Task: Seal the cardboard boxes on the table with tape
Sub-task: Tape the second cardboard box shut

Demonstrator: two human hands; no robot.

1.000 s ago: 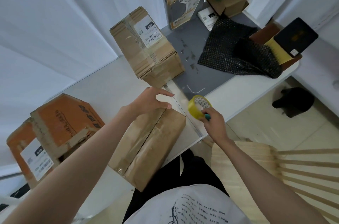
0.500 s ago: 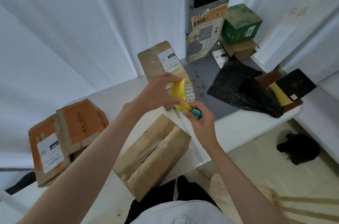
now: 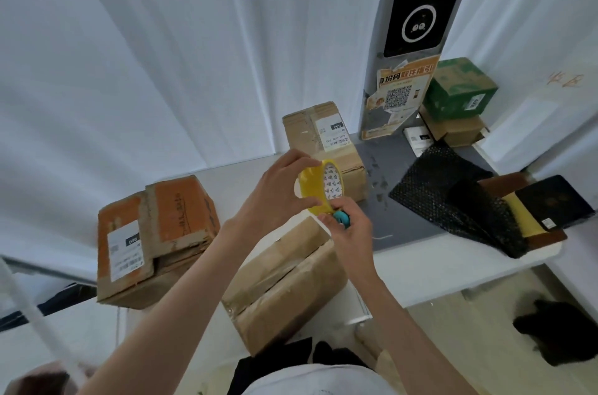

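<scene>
We hold the yellow roll of packing tape (image 3: 318, 189) above the white tabletop (image 3: 233, 173), our left hand (image 3: 281, 190) curled around its rim, our right hand (image 3: 348, 229) pinching its lower edge and clasping a small teal object (image 3: 342, 218). The plain brown cardboard box (image 3: 284, 284) lies at six o'clock, an orange-topped carton (image 3: 155, 239) at nine, white curtains (image 3: 145, 54) at twelve.

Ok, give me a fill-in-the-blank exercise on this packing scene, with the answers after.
1. The left hand grips a roll of tape whose colour is ____.
2. The right hand holds a small tool whose colour is ____.
3. The box nearest the person has a centre seam that is ____.
4. The green box sits on a ____ box.

Answers: yellow; teal; untaped; brown
</scene>
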